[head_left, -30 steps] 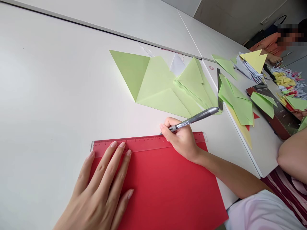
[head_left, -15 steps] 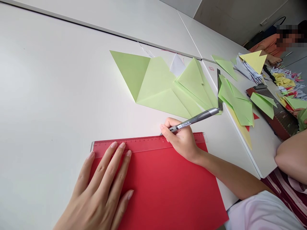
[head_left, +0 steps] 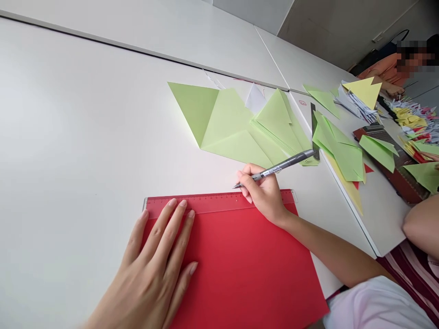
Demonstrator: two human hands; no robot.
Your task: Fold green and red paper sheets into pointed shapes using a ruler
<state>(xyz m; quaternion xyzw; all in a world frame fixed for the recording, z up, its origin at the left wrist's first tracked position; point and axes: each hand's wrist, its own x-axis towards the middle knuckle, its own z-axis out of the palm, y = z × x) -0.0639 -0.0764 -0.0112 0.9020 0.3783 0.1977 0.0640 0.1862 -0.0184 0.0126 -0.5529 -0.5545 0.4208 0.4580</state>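
Note:
A red sheet of paper [head_left: 247, 260] lies on the white table, with a clear ruler [head_left: 216, 202] along its top edge. My left hand [head_left: 154, 256] rests flat with spread fingers, its fingertips on the ruler's left part and the thumb on the red sheet. In my right hand [head_left: 262, 192] is a grey pen [head_left: 286, 163], held over the ruler's right half. The pen's tip sits just above the ruler's upper edge. Whether it touches anything is too small to tell.
Folded green papers [head_left: 236, 123] lie beyond the ruler. More green papers [head_left: 341, 146], a yellow piece [head_left: 365, 91] and a dark brown board [head_left: 408, 176] are at the right. A person in orange [head_left: 384, 68] sits at the far right.
The pen tip has lifted off the ruler's edge, and my right hand has moved slightly up. The view has shifted a little, so the sheet's left side and my left hand appear further right.

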